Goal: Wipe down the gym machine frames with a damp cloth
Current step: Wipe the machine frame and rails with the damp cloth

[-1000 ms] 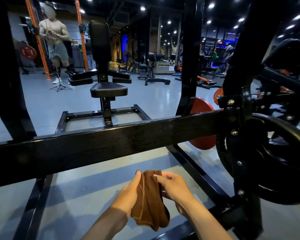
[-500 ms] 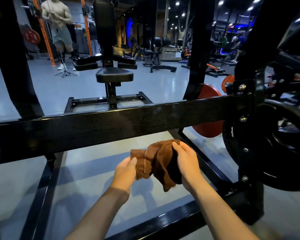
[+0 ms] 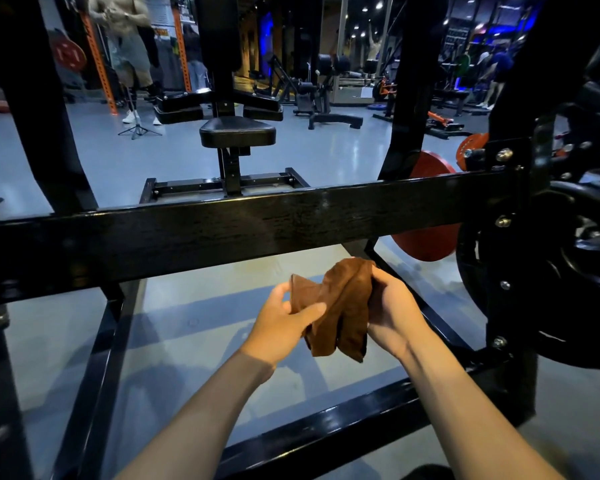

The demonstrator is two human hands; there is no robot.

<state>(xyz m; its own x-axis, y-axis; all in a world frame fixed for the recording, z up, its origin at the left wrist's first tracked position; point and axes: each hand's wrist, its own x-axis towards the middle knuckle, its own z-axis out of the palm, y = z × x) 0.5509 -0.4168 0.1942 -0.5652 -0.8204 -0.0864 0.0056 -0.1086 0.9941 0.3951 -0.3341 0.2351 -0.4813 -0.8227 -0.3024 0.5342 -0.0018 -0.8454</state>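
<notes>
Bunching the brown cloth (image 3: 340,306) between my left hand (image 3: 284,323) and right hand (image 3: 390,306), both gripping it, I'd fold a flat pad, then press along the crossbar (image 3: 257,230) at twelve o'clock.

My hands (image 3: 329,313) hang in the open gap below the crossbar (image 3: 243,230). Ahead that bar blocks me; right, the black plate (image 3: 568,278) crowds close; below, a floor rail (image 3: 326,431) runs across.

Crumpled brown cloth (image 3: 340,306): covers right hand (image 3: 392,313) fingertips. Round orange weight plate (image 3: 426,237): middle hidden behind black horizontal frame beam (image 3: 222,233). Large black weight plate (image 3: 575,278): cut off by right edge.
</notes>
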